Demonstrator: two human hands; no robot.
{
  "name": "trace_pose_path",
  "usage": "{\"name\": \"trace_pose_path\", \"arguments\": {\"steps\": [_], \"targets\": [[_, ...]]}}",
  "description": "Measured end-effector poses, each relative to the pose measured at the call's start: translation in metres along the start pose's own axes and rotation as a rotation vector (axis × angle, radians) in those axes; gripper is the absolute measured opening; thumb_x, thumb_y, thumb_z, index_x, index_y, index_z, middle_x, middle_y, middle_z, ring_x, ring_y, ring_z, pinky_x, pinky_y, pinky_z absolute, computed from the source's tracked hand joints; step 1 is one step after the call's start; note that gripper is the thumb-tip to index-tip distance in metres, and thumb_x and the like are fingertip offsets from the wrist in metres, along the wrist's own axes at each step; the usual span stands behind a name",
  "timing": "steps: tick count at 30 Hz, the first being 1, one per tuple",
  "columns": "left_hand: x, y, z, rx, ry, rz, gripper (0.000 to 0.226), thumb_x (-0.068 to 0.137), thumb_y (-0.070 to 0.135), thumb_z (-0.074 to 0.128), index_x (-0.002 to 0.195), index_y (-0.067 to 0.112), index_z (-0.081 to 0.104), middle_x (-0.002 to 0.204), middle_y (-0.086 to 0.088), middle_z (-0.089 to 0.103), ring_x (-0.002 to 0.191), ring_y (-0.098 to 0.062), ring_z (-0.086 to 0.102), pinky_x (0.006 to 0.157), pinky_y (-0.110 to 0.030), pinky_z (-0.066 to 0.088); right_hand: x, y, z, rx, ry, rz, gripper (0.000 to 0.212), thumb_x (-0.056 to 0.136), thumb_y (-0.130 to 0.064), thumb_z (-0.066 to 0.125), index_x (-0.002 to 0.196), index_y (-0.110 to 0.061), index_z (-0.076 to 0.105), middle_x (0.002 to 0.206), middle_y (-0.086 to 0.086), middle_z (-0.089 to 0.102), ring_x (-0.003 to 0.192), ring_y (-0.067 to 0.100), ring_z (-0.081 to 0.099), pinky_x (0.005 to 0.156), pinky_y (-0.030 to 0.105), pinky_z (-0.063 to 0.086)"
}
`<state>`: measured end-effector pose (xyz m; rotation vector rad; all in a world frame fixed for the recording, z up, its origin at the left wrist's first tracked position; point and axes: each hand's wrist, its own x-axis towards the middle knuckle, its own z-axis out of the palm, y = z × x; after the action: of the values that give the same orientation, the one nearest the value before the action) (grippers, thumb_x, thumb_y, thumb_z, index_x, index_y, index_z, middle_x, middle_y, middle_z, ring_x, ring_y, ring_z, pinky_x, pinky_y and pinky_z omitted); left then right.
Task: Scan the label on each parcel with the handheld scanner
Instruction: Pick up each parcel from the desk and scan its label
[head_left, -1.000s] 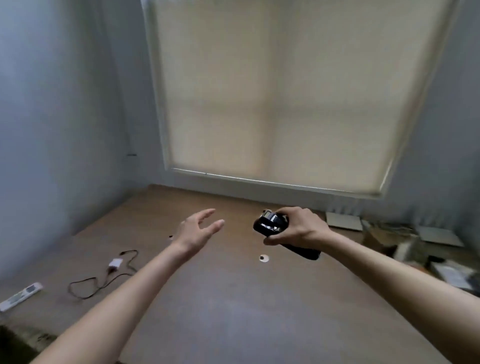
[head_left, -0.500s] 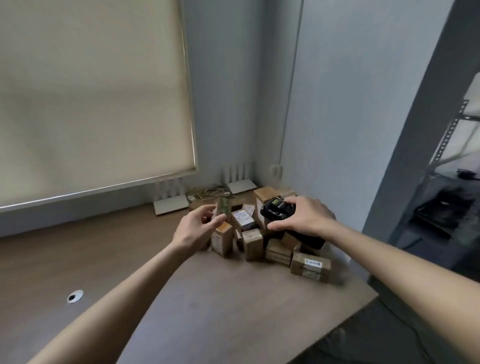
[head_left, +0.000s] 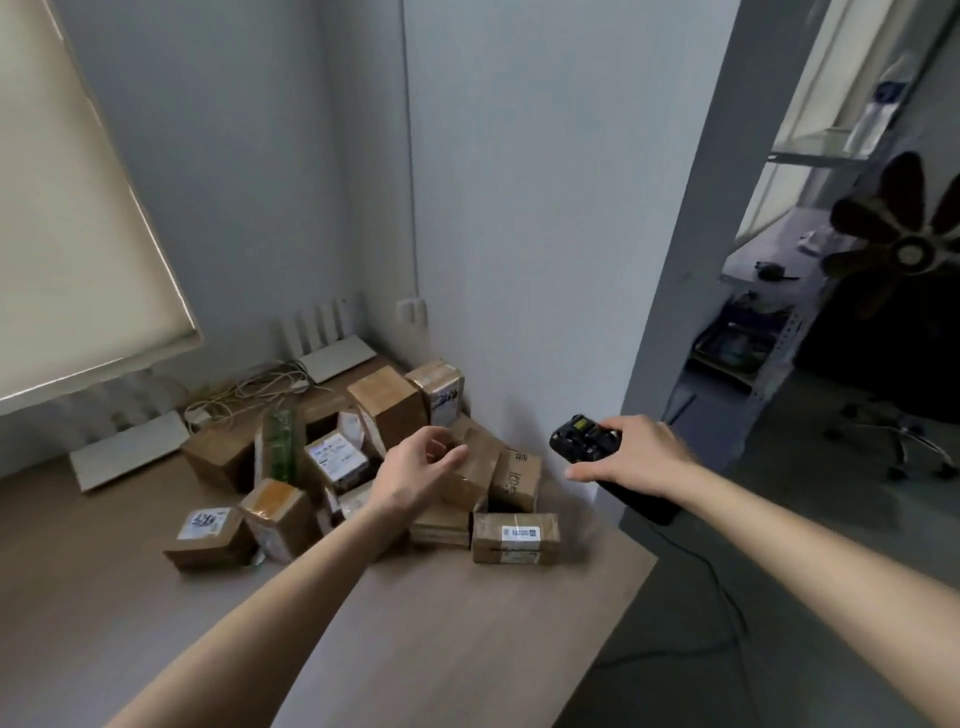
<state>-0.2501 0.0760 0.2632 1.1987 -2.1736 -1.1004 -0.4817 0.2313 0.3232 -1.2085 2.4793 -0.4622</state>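
- The parcels (head_left: 363, 462) sit heaped in the far corner of the desk (head_left: 441, 639), against the wall, straight ahead of me and a little to the left.
- My left hand (head_left: 415, 473) is the nearer one: it hovers over the middle of the heap, fingers loosely curled, holding nothing. Whether a fingertip touches the box under it I cannot tell.
- My right hand (head_left: 631, 457) grips the black scanner (head_left: 584, 441), fingers wrapped over its top. It hangs just off the right edge of the heap, past the desk's edge, with the scanner's head turned left toward the boxes.
- The scanner's long axis runs from its head near the heap back and down under my wrist, so it lies roughly along my forearm.
- The closest box with a readable face is the low box with a white label (head_left: 516, 538) at the front right; its long side runs left to right and the label faces me.
- I judge the next move to be a short swing of the scanner leftward and down, while the free hand steadies or turns a box.
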Motion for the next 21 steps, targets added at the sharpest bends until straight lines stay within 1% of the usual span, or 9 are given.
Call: {"name": "trace_pose_path", "arguments": {"steps": [2,4,6,8,10,13,16,19,21], "targets": [[0.024,-0.015,0.018,0.042,-0.021,-0.02,0.051,0.094,0.048,0.064,0.136,0.019,0.058,0.116,-0.002,0.069,0.103,-0.015,0.065,0.091,-0.036,0.056,0.023,0.011,0.015,0.017,-0.018,0.017,0.073,0.06,-0.074,0.085,0.12,-0.036,0.07,0.116,-0.003,0.073,0.108,0.024,0.066,0.09,0.039,0.057],[0.043,-0.03,0.037,0.06,-0.041,-0.059,0.052,0.095,0.049,0.063,0.137,0.02,0.057,0.117,-0.001,0.067,0.104,-0.015,0.063,0.09,-0.035,0.055,0.042,0.023,0.034,0.037,-0.045,0.033,0.072,0.062,-0.07,0.087,0.123,-0.035,0.069,0.118,-0.003,0.073,0.11,0.024,0.066,0.088,0.036,0.055],[0.057,-0.047,0.059,0.069,-0.073,-0.109,0.053,0.095,0.051,0.062,0.138,0.021,0.056,0.115,0.002,0.066,0.103,-0.013,0.062,0.085,-0.031,0.054,0.061,0.037,0.055,0.041,-0.076,0.039,0.072,0.065,-0.066,0.088,0.127,-0.034,0.069,0.121,-0.002,0.073,0.112,0.023,0.065,0.083,0.031,0.05],[0.068,-0.066,0.081,0.078,-0.096,-0.158,0.052,0.094,0.051,0.063,0.136,0.021,0.057,0.113,0.005,0.065,0.1,-0.011,0.062,0.081,-0.028,0.052,0.079,0.052,0.078,0.035,-0.116,0.049,0.073,0.066,-0.065,0.088,0.129,-0.033,0.068,0.123,-0.002,0.072,0.114,0.023,0.065,0.08,0.029,0.046],[0.078,-0.088,0.104,0.085,-0.108,-0.218,0.052,0.093,0.051,0.064,0.135,0.02,0.058,0.113,0.005,0.065,0.101,-0.012,0.062,0.085,-0.031,0.054,0.099,0.068,0.103,0.035,-0.15,0.07,0.075,0.065,-0.065,0.088,0.13,-0.033,0.068,0.124,-0.001,0.073,0.115,0.024,0.065,0.081,0.03,0.048],[0.085,-0.122,0.138,0.1,-0.13,-0.322,0.057,0.093,0.051,0.064,0.139,0.02,0.053,0.12,0.002,0.064,0.105,-0.014,0.062,0.09,-0.033,0.055,0.124,0.094,0.142,0.057,-0.205,0.087,0.077,0.063,-0.064,0.089,0.13,-0.033,0.068,0.123,-0.003,0.073,0.115,0.024,0.066,0.086,0.031,0.052],[0.088,-0.152,0.171,0.112,-0.144,-0.41,0.061,0.092,0.051,0.065,0.142,0.019,0.05,0.127,-0.003,0.065,0.111,-0.018,0.062,0.093,-0.037,0.055,0.141,0.117,0.179,0.055,-0.248,0.111,0.069,0.061,-0.067,0.087,0.121,-0.038,0.069,0.114,-0.009,0.074,0.107,0.02,0.067,0.083,0.033,0.055],[0.09,-0.169,0.198,0.084,-0.147,-0.469,0.062,0.094,0.045,0.065,0.146,0.016,0.047,0.133,-0.006,0.063,0.118,-0.022,0.061,0.097,-0.035,0.052,0.153,0.135,0.212,0.07,-0.286,0.125,0.07,0.049,-0.075,0.079,0.106,-0.036,0.071,0.099,-0.012,0.074,0.096,0.017,0.069,0.079,0.033,0.058],[0.094,-0.174,0.211,0.057,-0.145,-0.489,0.059,0.095,0.039,0.066,0.145,0.014,0.048,0.132,-0.007,0.064,0.12,-0.024,0.06,0.094,-0.032,0.048,0.16,0.144,0.227,0.097,-0.307,0.131,0.065,0.053,-0.072,0.083,0.106,-0.036,0.072,0.097,-0.012,0.074,0.094,0.016,0.069,0.081,0.033,0.058]]}}
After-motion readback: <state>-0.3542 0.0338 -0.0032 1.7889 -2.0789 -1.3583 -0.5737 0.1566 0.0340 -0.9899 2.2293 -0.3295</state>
